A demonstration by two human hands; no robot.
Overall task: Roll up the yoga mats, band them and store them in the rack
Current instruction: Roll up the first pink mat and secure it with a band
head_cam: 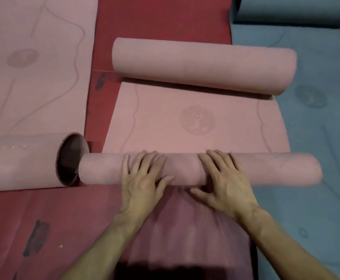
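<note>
Head view, both hands (left hand (142, 178), right hand (224, 177)) flat, fingers (215, 158) spread, seemingly pressing pink mat roll (276, 168)

pink mat (195, 126) with embossed round emblem, red floor (161, 19), grey-blue mat (316, 138)

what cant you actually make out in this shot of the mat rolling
Head view only:
- Rack and bands: none in frame.
- Pink roll under the left hand and right hand: how tightly it is wound, since its ends face sideways.
- Blue roll: cut off by the top edge.
- Left pink roll: runs off the left edge.
</note>
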